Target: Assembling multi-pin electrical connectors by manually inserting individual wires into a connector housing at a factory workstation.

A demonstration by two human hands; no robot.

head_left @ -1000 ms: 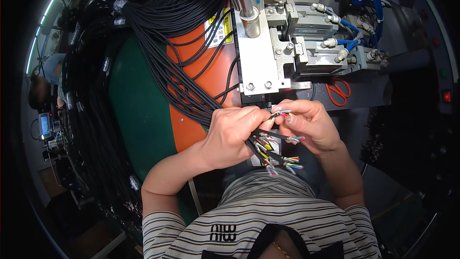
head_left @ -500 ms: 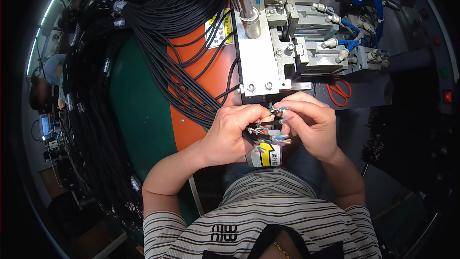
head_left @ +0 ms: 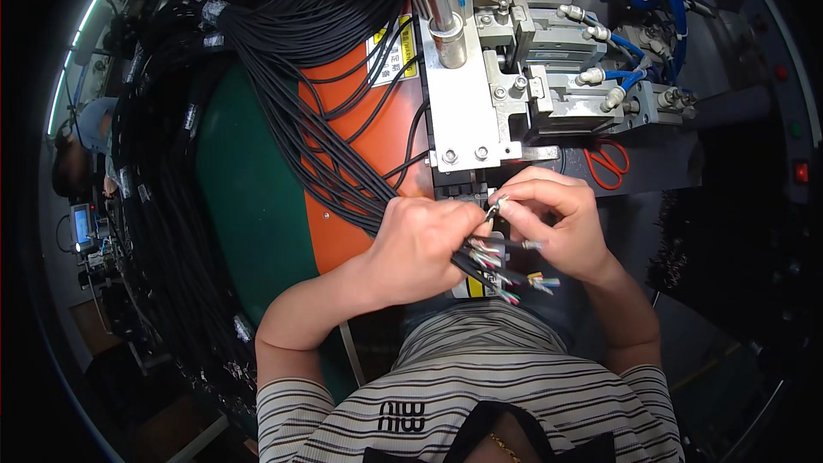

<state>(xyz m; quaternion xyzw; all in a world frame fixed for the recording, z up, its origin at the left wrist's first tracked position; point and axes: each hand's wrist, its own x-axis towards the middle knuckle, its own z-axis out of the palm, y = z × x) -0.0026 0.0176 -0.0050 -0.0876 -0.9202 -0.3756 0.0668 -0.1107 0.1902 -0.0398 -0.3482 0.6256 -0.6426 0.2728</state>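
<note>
Orange-and-green work surface (head_left: 257, 206): spreads left of and beyond the grip, largely covered.

Black cable bundle (head_left: 283, 60): a thick mass fanning down from the far left and narrowing to a bunch that enters the grip from the left.

Metal press fixture (head_left: 480, 103): stands directly beyond the grip, with blue air hoses (head_left: 660, 0) on its far right side.

Red-handled scissors (head_left: 607, 165): lie just beyond and right of the grip.

Left hand (head_left: 420, 244): closed around the cable bunch, fingers wrapped tight.

Right hand (head_left: 561, 227): thumb and forefinger pressed together, pinching 1 thin wire end (head_left: 495, 206) just below the fixture's lower edge.

Coloured wire ends (head_left: 506, 270): stripped cores splaying out of the left fist, below and between both hands.
</note>
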